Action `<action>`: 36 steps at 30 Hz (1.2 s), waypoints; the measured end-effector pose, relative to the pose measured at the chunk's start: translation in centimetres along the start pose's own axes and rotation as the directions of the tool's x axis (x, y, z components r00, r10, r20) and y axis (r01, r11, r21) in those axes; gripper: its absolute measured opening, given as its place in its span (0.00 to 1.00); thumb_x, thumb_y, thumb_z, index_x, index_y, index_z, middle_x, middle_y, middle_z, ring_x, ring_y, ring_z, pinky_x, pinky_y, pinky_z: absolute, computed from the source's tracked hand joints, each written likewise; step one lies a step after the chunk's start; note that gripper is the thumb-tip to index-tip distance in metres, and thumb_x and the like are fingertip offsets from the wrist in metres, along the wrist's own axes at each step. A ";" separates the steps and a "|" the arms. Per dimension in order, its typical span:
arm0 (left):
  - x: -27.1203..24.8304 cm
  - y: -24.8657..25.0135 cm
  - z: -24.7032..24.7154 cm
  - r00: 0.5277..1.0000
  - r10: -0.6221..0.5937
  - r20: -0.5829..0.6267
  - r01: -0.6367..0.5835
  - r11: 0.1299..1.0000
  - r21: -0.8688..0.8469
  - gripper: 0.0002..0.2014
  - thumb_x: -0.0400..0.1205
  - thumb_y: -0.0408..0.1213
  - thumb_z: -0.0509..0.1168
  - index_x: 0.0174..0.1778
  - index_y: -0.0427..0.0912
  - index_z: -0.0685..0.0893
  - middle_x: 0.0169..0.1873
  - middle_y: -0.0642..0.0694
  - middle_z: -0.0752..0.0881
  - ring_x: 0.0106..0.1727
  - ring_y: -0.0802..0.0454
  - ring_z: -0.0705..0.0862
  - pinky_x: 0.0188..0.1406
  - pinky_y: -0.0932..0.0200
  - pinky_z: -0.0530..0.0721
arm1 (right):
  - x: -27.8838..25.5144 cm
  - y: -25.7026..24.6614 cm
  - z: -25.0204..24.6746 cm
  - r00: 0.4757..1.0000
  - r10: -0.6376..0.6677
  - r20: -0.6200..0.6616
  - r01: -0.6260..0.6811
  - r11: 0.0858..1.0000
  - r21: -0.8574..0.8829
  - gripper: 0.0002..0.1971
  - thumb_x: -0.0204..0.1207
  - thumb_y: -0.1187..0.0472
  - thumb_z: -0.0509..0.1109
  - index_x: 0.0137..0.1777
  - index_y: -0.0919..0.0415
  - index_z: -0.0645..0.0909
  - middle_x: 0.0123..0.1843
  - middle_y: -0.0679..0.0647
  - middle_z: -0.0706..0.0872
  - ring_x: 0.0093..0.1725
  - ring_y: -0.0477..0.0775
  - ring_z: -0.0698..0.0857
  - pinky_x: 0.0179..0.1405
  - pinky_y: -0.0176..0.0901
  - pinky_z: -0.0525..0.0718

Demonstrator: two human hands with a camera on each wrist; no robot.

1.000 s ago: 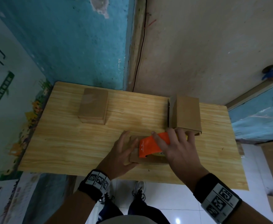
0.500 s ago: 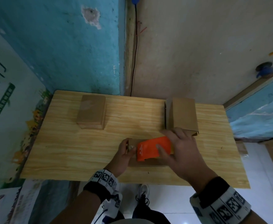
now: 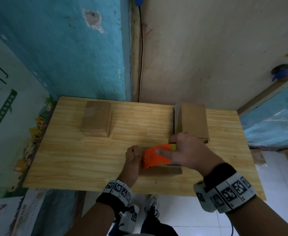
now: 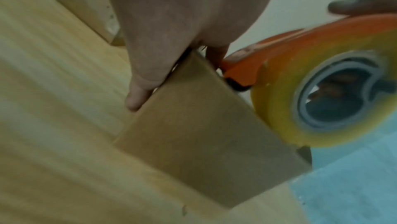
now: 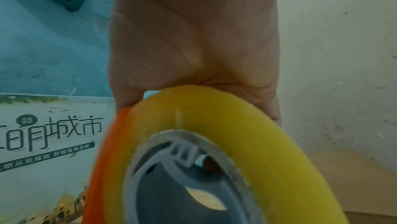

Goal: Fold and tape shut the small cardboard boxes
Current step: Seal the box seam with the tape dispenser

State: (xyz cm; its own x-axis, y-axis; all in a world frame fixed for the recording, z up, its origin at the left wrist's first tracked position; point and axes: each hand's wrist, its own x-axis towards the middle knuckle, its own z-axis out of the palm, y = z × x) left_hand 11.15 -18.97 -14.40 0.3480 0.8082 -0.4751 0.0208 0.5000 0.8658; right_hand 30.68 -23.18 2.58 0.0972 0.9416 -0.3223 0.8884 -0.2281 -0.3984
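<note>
A small brown cardboard box [image 3: 162, 171] lies near the table's front edge, its top mostly hidden by the hands. My left hand [image 3: 132, 158] grips the box's left end [image 4: 204, 134], fingers [image 4: 137, 98] curled down its side. Over the box's top, my right hand [image 3: 188, 150] holds an orange tape dispenser [image 3: 156, 155], thumb across its side. The dispenser's yellowish tape roll [image 4: 322, 92] hangs over the box's right part and fills the right wrist view [image 5: 214, 125]. Whether tape touches the box is hidden.
A closed cardboard box [image 3: 96, 120] lies at the back left of the wooden table [image 3: 71, 159]. Another box [image 3: 193, 121] with a flap standing at its left side lies at the back right, just beyond my right hand. Walls stand behind the table.
My left hand slid off the box's top and now grips its left end with curled fingers. My right hand shifted its grasp on the dispenser, thumb now on its side.
</note>
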 end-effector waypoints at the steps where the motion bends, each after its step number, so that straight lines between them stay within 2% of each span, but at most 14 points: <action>1: -0.2 -0.6 -0.1 0.999 0.034 -0.016 -0.033 0.999 0.020 0.17 0.86 0.52 0.66 0.69 0.54 0.74 0.69 0.35 0.79 0.66 0.39 0.84 0.56 0.43 0.89 | 0.0 0.1 0.1 1.000 -0.011 0.016 0.011 0.999 0.043 0.32 0.73 0.22 0.67 0.28 0.51 0.72 0.25 0.45 0.69 0.25 0.48 0.71 0.28 0.40 0.67; 3: -0.5 -1.6 -0.6 0.998 0.064 -0.015 -0.062 0.994 0.085 0.33 0.80 0.68 0.65 0.76 0.53 0.71 0.70 0.39 0.80 0.69 0.41 0.83 0.66 0.36 0.86 | 0.1 0.5 0.3 0.999 -0.021 0.039 0.017 0.995 0.099 0.37 0.71 0.19 0.63 0.25 0.56 0.71 0.23 0.49 0.69 0.23 0.53 0.72 0.27 0.46 0.69; 5: -0.5 -1.5 -0.7 0.995 0.099 -0.005 -0.097 0.982 0.162 0.37 0.80 0.71 0.62 0.78 0.51 0.69 0.69 0.42 0.81 0.69 0.45 0.83 0.68 0.36 0.85 | 0.3 1.3 0.5 0.997 -0.045 0.058 0.036 0.989 0.142 0.41 0.71 0.20 0.62 0.28 0.64 0.75 0.25 0.54 0.70 0.25 0.56 0.73 0.28 0.51 0.69; 8: -0.4 -1.0 -0.8 0.992 0.125 0.024 -0.127 0.973 0.195 0.34 0.82 0.66 0.60 0.78 0.48 0.69 0.69 0.42 0.82 0.68 0.46 0.84 0.67 0.38 0.86 | 0.3 2.2 0.0 0.991 -0.080 0.105 0.058 0.978 0.199 0.40 0.73 0.24 0.65 0.32 0.68 0.78 0.26 0.56 0.73 0.26 0.60 0.76 0.28 0.53 0.71; 12: -0.5 -0.4 -1.1 0.992 0.117 0.050 -0.125 0.971 0.203 0.30 0.82 0.64 0.62 0.75 0.50 0.72 0.66 0.43 0.85 0.66 0.48 0.86 0.67 0.39 0.86 | 0.1 3.2 -0.4 0.987 -0.095 0.130 0.053 0.953 0.297 0.33 0.80 0.34 0.71 0.32 0.67 0.82 0.26 0.60 0.77 0.25 0.53 0.76 0.28 0.49 0.71; 17: -0.7 0.1 -1.0 0.990 0.140 0.031 -0.143 0.958 0.249 0.17 0.90 0.46 0.60 0.75 0.49 0.74 0.60 0.46 0.88 0.61 0.48 0.88 0.63 0.41 0.88 | -0.4 3.8 -0.7 0.988 -0.097 0.121 0.052 0.942 0.331 0.34 0.80 0.34 0.71 0.31 0.68 0.79 0.26 0.56 0.73 0.24 0.53 0.74 0.27 0.51 0.69; 21: -0.9 0.0 -1.2 0.990 0.136 0.026 -0.138 0.953 0.270 0.19 0.85 0.56 0.63 0.71 0.59 0.76 0.54 0.40 0.89 0.56 0.34 0.88 0.56 0.30 0.88 | -0.3 4.4 -1.6 0.990 -0.071 0.122 0.039 0.968 0.247 0.34 0.81 0.35 0.70 0.32 0.69 0.78 0.27 0.54 0.73 0.23 0.49 0.73 0.28 0.51 0.70; 23: -0.8 -0.1 -1.4 0.994 0.109 0.025 -0.111 0.956 0.273 0.23 0.82 0.61 0.63 0.71 0.60 0.76 0.57 0.45 0.89 0.59 0.39 0.88 0.61 0.31 0.86 | -0.5 5.4 -2.4 0.990 -0.038 0.133 0.009 0.978 0.209 0.34 0.80 0.34 0.71 0.33 0.70 0.80 0.27 0.54 0.74 0.23 0.50 0.74 0.28 0.49 0.70; 25: -0.7 -0.1 -1.5 0.995 0.090 0.031 -0.095 0.956 0.277 0.26 0.80 0.64 0.64 0.73 0.59 0.75 0.62 0.48 0.87 0.64 0.44 0.86 0.68 0.31 0.83 | -1.1 7.3 -3.1 0.990 -0.002 0.138 -0.029 0.974 0.226 0.37 0.76 0.30 0.71 0.36 0.70 0.82 0.29 0.58 0.76 0.26 0.59 0.79 0.29 0.49 0.72; 28: -0.6 0.0 -1.5 0.995 0.091 0.051 -0.101 0.953 0.285 0.24 0.81 0.62 0.63 0.72 0.60 0.75 0.62 0.50 0.88 0.64 0.48 0.86 0.68 0.33 0.84 | -1.8 9.9 -3.5 0.989 0.071 0.128 -0.107 0.950 0.295 0.39 0.67 0.25 0.68 0.39 0.67 0.86 0.42 0.70 0.85 0.40 0.69 0.87 0.35 0.51 0.78; 29: -0.7 0.2 -1.4 0.994 0.090 0.058 -0.103 0.952 0.287 0.24 0.81 0.62 0.62 0.72 0.60 0.75 0.62 0.50 0.88 0.64 0.48 0.87 0.68 0.34 0.84 | -2.0 10.5 -3.5 0.986 0.082 0.142 -0.123 0.943 0.308 0.37 0.69 0.26 0.68 0.39 0.66 0.87 0.43 0.69 0.85 0.40 0.69 0.87 0.35 0.50 0.79; 32: -0.9 0.4 -1.2 0.994 0.091 0.062 -0.105 0.952 0.286 0.20 0.84 0.57 0.62 0.72 0.58 0.75 0.63 0.50 0.87 0.64 0.49 0.87 0.67 0.36 0.85 | -2.4 11.1 -2.9 0.970 0.066 0.233 -0.137 0.943 0.303 0.28 0.79 0.36 0.71 0.34 0.62 0.85 0.33 0.59 0.83 0.34 0.61 0.85 0.34 0.48 0.77; 34: -1.0 0.5 -1.0 0.994 0.098 0.054 -0.110 0.947 0.303 0.15 0.90 0.49 0.60 0.72 0.55 0.75 0.62 0.50 0.87 0.62 0.51 0.87 0.65 0.39 0.87 | -2.6 11.3 -2.5 0.959 0.068 0.274 -0.147 0.949 0.279 0.23 0.83 0.41 0.70 0.40 0.62 0.86 0.39 0.57 0.86 0.39 0.59 0.87 0.37 0.47 0.78; 36: -1.0 0.5 -1.0 0.994 0.093 0.048 -0.104 0.944 0.312 0.13 0.91 0.44 0.58 0.72 0.54 0.74 0.61 0.49 0.87 0.60 0.53 0.88 0.62 0.41 0.88 | -2.7 11.3 -2.1 0.957 0.084 0.277 -0.159 0.952 0.262 0.24 0.81 0.38 0.69 0.45 0.62 0.87 0.45 0.59 0.87 0.43 0.59 0.87 0.40 0.49 0.80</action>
State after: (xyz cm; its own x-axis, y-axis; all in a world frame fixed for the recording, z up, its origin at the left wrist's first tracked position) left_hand 9.88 -19.19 -13.70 0.3927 0.8356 -0.3840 0.2759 0.2913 0.9160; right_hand 41.41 -27.77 0.78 0.0437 0.8136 -0.5798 0.7127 -0.4321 -0.5526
